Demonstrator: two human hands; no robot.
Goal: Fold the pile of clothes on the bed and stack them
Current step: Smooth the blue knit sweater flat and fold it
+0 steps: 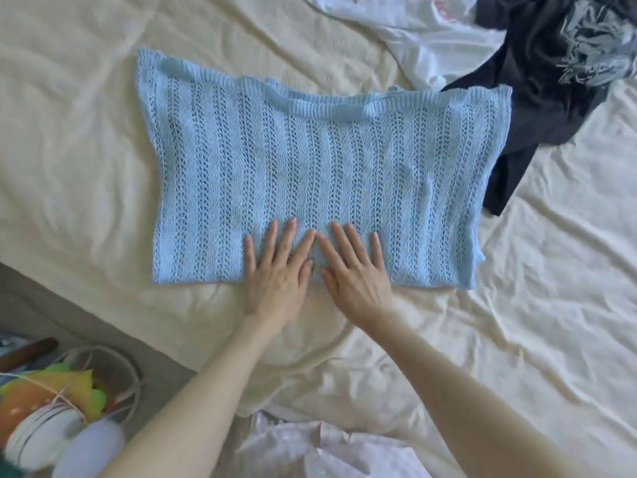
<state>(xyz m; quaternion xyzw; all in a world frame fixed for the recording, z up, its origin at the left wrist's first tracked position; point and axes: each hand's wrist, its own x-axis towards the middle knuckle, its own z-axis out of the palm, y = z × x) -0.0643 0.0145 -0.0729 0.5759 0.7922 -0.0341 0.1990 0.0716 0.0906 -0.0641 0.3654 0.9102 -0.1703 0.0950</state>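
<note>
A light blue open-knit top lies spread flat on the cream bed sheet, neckline away from me. My left hand and my right hand press side by side on its near hem with fingers straight and spread. A white garment with pink print and a dark navy garment with a pale graphic lie crumpled at the far right, the navy one touching the blue top's right edge. A pale pinkish-white garment lies close to me at the bottom.
The bed's edge runs diagonally at the lower left. Beyond it on the floor sits a wire basket of soft toys and cord. Bare wrinkled sheet extends to the left and lower right.
</note>
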